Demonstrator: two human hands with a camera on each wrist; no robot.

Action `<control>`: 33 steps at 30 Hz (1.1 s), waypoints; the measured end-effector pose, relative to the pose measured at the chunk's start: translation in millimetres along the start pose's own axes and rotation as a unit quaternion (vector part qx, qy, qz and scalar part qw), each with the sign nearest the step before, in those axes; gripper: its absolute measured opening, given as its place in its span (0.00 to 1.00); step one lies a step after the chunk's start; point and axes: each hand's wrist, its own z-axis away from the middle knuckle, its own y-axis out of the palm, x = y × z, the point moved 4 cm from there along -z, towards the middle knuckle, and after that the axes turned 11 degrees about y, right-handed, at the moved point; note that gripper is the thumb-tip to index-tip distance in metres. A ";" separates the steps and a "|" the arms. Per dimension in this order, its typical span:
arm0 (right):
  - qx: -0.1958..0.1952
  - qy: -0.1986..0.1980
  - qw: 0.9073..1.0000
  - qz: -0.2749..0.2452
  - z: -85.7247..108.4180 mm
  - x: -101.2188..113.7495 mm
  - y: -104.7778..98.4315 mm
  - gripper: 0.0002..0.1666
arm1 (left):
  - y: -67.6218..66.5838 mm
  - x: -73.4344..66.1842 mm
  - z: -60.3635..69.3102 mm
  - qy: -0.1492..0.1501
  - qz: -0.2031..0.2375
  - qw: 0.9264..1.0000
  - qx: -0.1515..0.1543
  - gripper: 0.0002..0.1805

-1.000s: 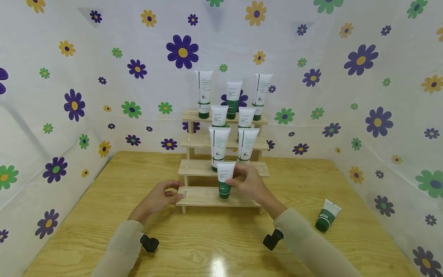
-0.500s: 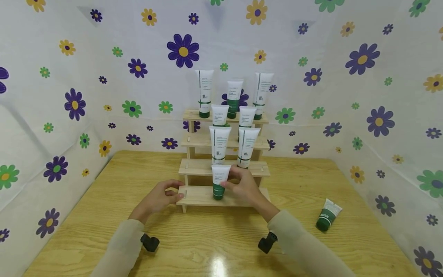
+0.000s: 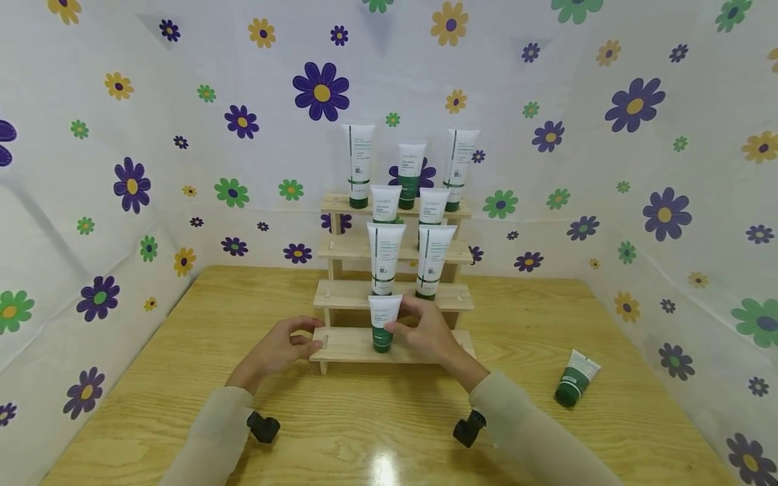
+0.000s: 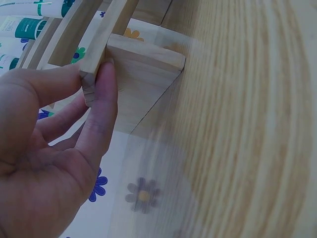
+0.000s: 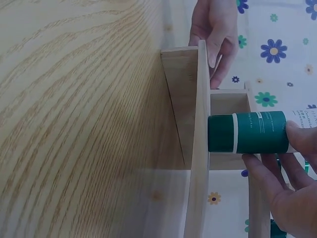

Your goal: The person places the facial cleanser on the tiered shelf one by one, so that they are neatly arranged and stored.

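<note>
A small green-and-white squeeze tube stands cap down on the lowest step of a tiered wooden stand. My right hand holds it from the right, between thumb and fingers. Seen from the right wrist, the tube's green cap meets the board. My left hand pinches the left end of that same lowest board, thumb on one face and fingers on the other. Two taller white tubes stand one step higher, directly behind the small tube and my right hand.
Further tubes stand on the upper steps. One small tube lies on its side on the wooden table, right of the stand. Flower-patterned white cloth encloses the table at the back and sides.
My right hand has moved the small tube left along the lowest step and slightly down, and it now looks upright on the board. My left hand stays at the board's end.
</note>
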 end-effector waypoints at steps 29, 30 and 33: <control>0.041 0.118 0.949 0.288 69.5 -42.0 -172.5 0.22 | -1.1 3.2 -0.1 -0.004 -0.001 1.000 -0.001 0.25; 0.047 0.135 0.945 0.293 72.7 -47.6 -180.3 0.23 | -1.0 3.2 -0.1 -0.003 -0.003 1.000 -0.001 0.25; 0.067 0.186 0.934 0.299 81.0 -65.3 -200.9 0.26 | -1.0 2.6 -0.3 0.002 -0.007 1.000 -0.001 0.25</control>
